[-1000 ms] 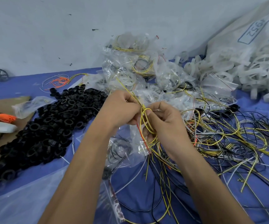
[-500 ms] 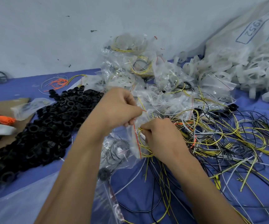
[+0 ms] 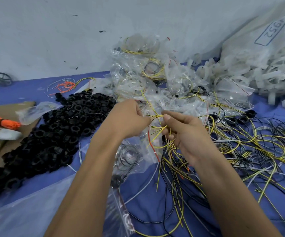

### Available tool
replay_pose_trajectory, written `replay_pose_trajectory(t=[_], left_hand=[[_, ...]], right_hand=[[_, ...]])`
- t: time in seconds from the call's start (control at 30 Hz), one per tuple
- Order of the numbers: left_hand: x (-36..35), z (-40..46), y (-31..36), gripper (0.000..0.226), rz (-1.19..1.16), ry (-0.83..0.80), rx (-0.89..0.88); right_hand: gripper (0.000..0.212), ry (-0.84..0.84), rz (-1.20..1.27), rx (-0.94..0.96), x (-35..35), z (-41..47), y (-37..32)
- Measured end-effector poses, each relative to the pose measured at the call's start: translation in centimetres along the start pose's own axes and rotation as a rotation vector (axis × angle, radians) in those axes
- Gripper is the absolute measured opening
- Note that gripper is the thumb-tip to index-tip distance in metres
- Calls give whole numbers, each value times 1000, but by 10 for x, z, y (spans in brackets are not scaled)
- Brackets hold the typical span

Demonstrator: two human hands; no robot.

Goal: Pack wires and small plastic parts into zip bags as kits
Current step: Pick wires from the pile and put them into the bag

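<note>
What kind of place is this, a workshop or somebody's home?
Probably a small assembly or packing workshop: a heap of identical black plastic rings, a tangle of loose yellow and black wires, and a pile of filled clear zip bags on a blue-covered surface.

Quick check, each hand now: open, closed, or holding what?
Left hand: holding the zip bag.
Right hand: pinching yellow wires.

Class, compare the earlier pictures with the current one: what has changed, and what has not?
The right hand has lifted out of the clear zip bag, fingers loosening around the yellow wires. The left hand still pinches the bag. The black plastic rings are unmoved.
</note>
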State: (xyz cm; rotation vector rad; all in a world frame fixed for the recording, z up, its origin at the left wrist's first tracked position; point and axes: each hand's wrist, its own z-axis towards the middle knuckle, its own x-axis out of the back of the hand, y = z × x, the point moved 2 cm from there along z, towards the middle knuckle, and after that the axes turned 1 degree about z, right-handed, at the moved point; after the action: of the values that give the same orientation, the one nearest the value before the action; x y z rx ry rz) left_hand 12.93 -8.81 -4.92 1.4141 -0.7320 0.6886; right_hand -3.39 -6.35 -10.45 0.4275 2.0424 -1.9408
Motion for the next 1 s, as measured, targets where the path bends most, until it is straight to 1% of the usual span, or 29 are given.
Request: replay_pose_trajectory(t=[0.03,0.1,0.17,0.23,0.27,0.33,0.4,0.57,0.63,0.67,0.73,0.83,0.9,1.0], left_hand=[[1,0,-3,29,-13,-22,16],[-1,0,-5,28,-61,-71,42],[-2,-1,-4,24,-81,-65,55],[0,0,-3,20,-67,0,56],[1,0,-2,20,-57,41,54],[4,-1,-1,20,-54,124,53],[6,-2,-2,21,-89,199,57],[7,-3,-5,22,-130,296,67],[7,-3,-4,20,-108,326,47],[8,-2,-5,20,-95,336,45],[9,-1,-9,20,-60,327,63],[13,2,-19,11,-5,267,106],[15,3,-25,8,5,236,141],[18,3,-32,8,-50,235,196]], right_hand=[[20,58,-111,61,-1,-1,1],[23,135,-407,196,-3,-3,3],[22,141,-659,327,-7,-6,3],[10,127,-750,404,-10,-7,2],[6,124,-756,417,-11,-8,1],[14,134,-776,425,-10,-8,0],[17,118,-784,416,-8,-8,-3],[15,-88,-691,276,-7,-9,-6],[15,-139,-680,238,-6,-9,-6],[15,-135,-662,234,-6,-9,-6],[14,-61,-619,274,-5,-9,-8],[10,87,-586,424,-3,-11,-15],[9,115,-561,497,-4,-14,-19],[10,97,-506,546,-6,-18,-22]])
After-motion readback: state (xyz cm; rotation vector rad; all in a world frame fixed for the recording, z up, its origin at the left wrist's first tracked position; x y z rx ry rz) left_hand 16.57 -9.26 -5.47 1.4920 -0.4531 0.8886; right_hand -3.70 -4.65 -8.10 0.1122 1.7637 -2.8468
